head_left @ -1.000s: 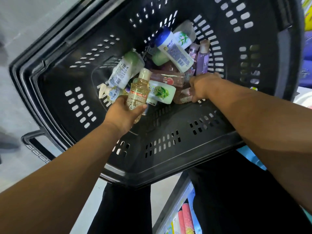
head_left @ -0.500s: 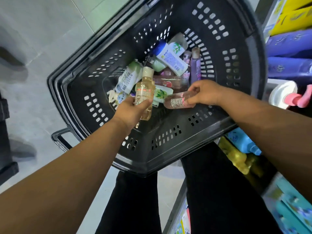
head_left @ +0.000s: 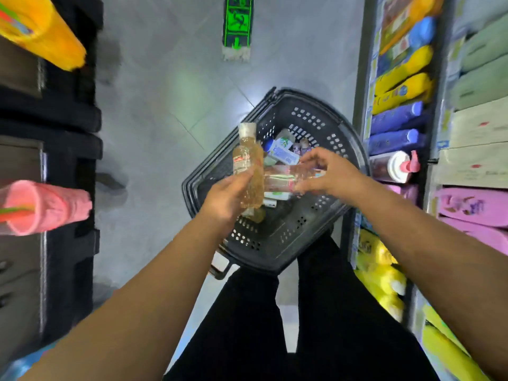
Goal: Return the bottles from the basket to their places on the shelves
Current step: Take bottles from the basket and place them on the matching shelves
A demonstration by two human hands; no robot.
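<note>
The black basket (head_left: 277,243) stands on the grey tiled floor (head_left: 154,111), its right rim close against the shelves (head_left: 398,138); the aisle to its left lies open as far as dark racks (head_left: 68,149). The basket walls are hard plastic pierced with small square holes. Both hands are raised above it, forearms reaching in from below. The left hand (head_left: 225,196) wraps the lower body of an amber bottle (head_left: 247,169), clear plastic with a pale cap, held nearly upright. The right hand (head_left: 327,174) pinches one end of a clear bottle (head_left: 286,178) lying crosswise, its other end near the amber one. More bottles (head_left: 280,152) lie heaped inside the basket. Everything is motion-blurred.
</note>
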